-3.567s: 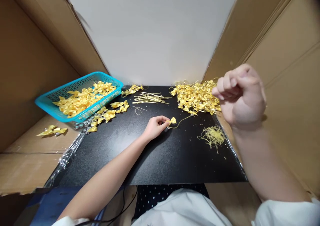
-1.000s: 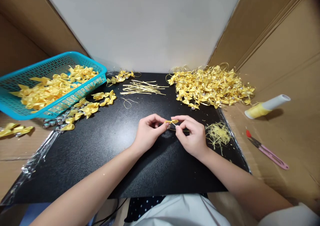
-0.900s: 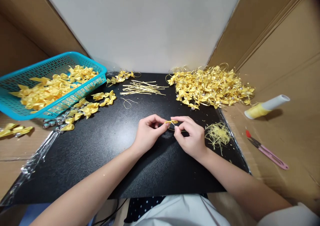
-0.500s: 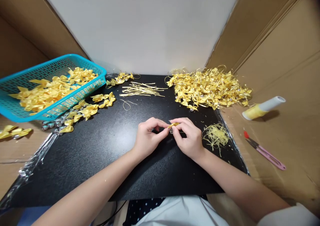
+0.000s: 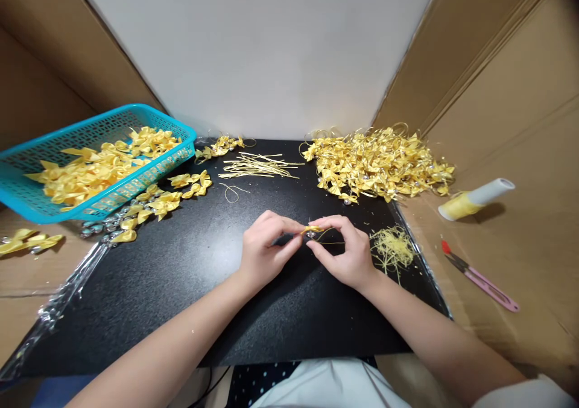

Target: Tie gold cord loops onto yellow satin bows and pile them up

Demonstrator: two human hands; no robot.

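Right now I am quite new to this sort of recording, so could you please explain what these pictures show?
There is no machine here, only a person's two bare hands. Every picture comes from one camera worn on the head, looking forward and down. The left hand pinches a small yellow ribbon bow with a silver ball just beneath; the right hand is at the bow too, though its exact grip is hard to make out. On the black table lie cut cord lengths and a tangle of cord scraps. A teal basket of bows is at the left, a pile of corded bows at the far right. On the right-hand cardboard are pink-handled snips and a white tube.
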